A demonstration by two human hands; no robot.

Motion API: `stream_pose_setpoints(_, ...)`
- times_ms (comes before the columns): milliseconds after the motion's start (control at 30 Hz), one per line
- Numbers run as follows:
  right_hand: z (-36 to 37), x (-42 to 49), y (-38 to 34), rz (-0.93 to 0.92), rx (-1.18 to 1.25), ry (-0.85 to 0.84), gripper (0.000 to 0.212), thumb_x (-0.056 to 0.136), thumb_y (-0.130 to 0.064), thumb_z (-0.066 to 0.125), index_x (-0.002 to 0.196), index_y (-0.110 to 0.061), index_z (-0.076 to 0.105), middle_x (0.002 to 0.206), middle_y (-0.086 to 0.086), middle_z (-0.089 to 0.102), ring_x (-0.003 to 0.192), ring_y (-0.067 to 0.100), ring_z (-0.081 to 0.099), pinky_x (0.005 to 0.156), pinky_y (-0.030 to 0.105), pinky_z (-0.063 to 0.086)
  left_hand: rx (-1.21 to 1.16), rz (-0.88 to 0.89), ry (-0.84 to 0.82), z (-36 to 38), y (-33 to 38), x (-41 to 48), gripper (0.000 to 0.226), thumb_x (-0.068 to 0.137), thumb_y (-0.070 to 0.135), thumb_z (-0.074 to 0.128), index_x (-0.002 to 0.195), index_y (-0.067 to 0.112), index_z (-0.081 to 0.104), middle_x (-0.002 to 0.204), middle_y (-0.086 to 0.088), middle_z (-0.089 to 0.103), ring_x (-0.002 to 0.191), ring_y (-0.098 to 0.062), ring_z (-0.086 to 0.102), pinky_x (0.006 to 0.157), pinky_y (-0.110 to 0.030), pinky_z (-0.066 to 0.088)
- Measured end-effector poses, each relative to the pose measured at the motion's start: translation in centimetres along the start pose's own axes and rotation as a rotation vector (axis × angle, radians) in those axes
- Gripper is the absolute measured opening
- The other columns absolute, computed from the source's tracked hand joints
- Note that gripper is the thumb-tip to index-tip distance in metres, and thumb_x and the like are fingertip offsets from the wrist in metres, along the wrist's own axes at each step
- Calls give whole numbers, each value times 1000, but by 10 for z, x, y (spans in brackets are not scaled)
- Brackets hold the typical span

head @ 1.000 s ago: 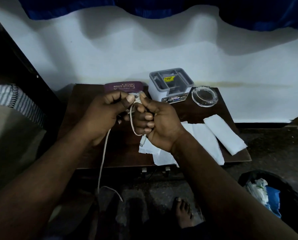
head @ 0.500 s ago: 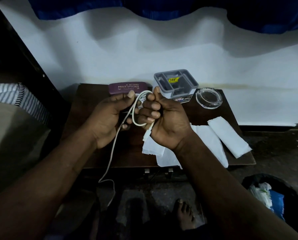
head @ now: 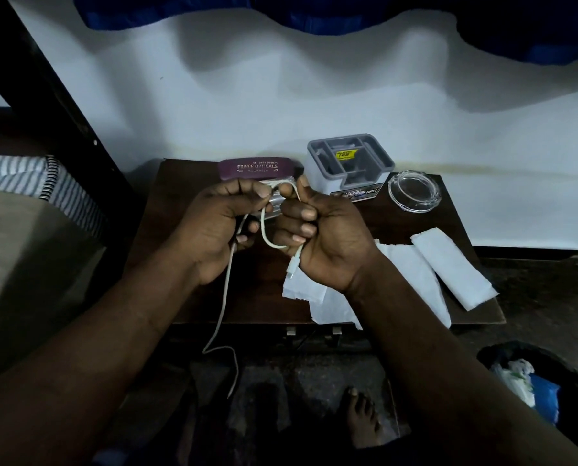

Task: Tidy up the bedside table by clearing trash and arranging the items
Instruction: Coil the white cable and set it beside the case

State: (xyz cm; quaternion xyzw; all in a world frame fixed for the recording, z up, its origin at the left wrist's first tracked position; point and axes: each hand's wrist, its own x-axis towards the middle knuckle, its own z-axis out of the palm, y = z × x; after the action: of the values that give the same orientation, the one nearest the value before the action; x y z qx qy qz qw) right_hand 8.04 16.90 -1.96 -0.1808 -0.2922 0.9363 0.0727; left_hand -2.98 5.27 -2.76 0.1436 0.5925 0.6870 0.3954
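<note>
Both my hands hold a white charging cable [head: 226, 284] over the dark wooden bedside table [head: 166, 210]. My right hand [head: 324, 237] grips a loop of it, and the plug end sticks out below the fist. My left hand [head: 220, 227] pinches the cable at the loop's top; the free length hangs past the table's front edge toward the floor. Behind my hands lie a maroon spectacle case [head: 257, 168] and a shiny silver object, mostly hidden. A grey-and-white organiser box [head: 348, 163] and a clear glass ashtray [head: 413, 191] stand at the back right.
White tissue papers [head: 448, 277] lie on the table's right half, partly under my right forearm. A dark bin [head: 532, 381] with white and blue trash stands on the floor at the lower right. A striped pillow [head: 28, 183] on a bed is at the left. My bare foot [head: 363, 418] is below.
A loop of cable has formed in my right hand, and the hanging length has been drawn up and shortened. The hands stay over the table's middle.
</note>
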Motion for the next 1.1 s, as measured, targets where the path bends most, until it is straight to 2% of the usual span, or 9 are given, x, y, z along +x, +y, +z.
stream_pose_setpoints(133, 0, 2, 2, -16, 51, -33, 37, 112, -30, 38, 86, -12, 57, 51, -10, 37, 39, 3, 30, 49, 19, 21, -3, 0, -30, 1, -2, 1, 9, 96, 16, 63, 92, 19, 70, 75, 3, 66, 50, -7, 44, 42, -17, 29)
stream_pose_setpoints(267, 2, 5, 4, -56, 75, 10, 34, 112, -28, 37, 86, -13, 52, 50, -9, 38, 38, 3, 31, 45, 18, 25, 2, 20, -11, 4, -3, 0, 18, 97, 26, 64, 106, 12, 71, 79, 0, 65, 52, -8, 43, 43, -17, 29)
stream_pose_setpoints(433, 8, 5, 8, -95, 84, -19, 29, 108, -31, 42, 89, -12, 53, 54, -8, 44, 40, 2, 35, 44, 16, 33, 148, 102, 94, 10, -7, 2, 14, 99, 26, 64, 93, 22, 76, 83, -3, 72, 63, -13, 61, 58, -24, 42)
stream_pose_setpoints(567, 11, 3, 10, -150, 219, -102, 11, 97, -11, 49, 100, -7, 59, 69, -4, 59, 54, 4, 54, 56, 18, 47, 96, 17, 9, 11, -8, -1, 22, 102, 22, 58, 99, 14, 78, 89, -9, 71, 69, -17, 55, 60, -26, 33)
stream_pose_setpoints(667, 9, 2, 8, -233, 278, -73, 16, 93, -7, 52, 105, -5, 63, 86, 1, 72, 72, 9, 69, 69, 22, 58, 143, -113, -18, 10, -8, -4, 32, 103, 7, 47, 91, 17, 74, 73, 0, 66, 54, -12, 47, 48, -18, 29)
stream_pose_setpoints(767, 7, 3, 3, -329, 312, 11, 15, 96, -3, 52, 105, -5, 64, 94, 5, 78, 85, 16, 78, 77, 25, 63, 286, -164, -94, 9, -11, -7, 21, 103, 12, 54, 92, 17, 72, 71, -4, 63, 51, -13, 49, 45, -19, 33)
stream_pose_setpoints(833, 7, 3, 3, -402, 282, 84, 17, 103, -1, 47, 105, -6, 63, 97, 7, 80, 92, 18, 79, 84, 26, 62, 392, -154, -135, 11, -12, -10, 15, 101, 22, 62, 91, 16, 71, 71, -4, 65, 55, -16, 54, 48, -21, 38)
stream_pose_setpoints(1000, 5, 7, 11, -597, 25, 266, 17, 104, 2, 50, 101, -7, 64, 101, 11, 77, 103, 25, 74, 97, 30, 59, 641, -142, -246, 14, -9, -16, 29, 100, 31, 64, 76, 19, 77, 68, -5, 69, 57, -17, 62, 51, -23, 47)
stream_pose_setpoints(1100, 3, 10, 12, -702, -166, 302, 18, 104, 4, 53, 101, -8, 66, 101, 11, 77, 104, 27, 74, 95, 30, 59, 675, -181, -266, 12, -6, -17, 31, 98, 34, 65, 88, 9, 80, 64, -4, 67, 53, -13, 59, 48, -20, 44)
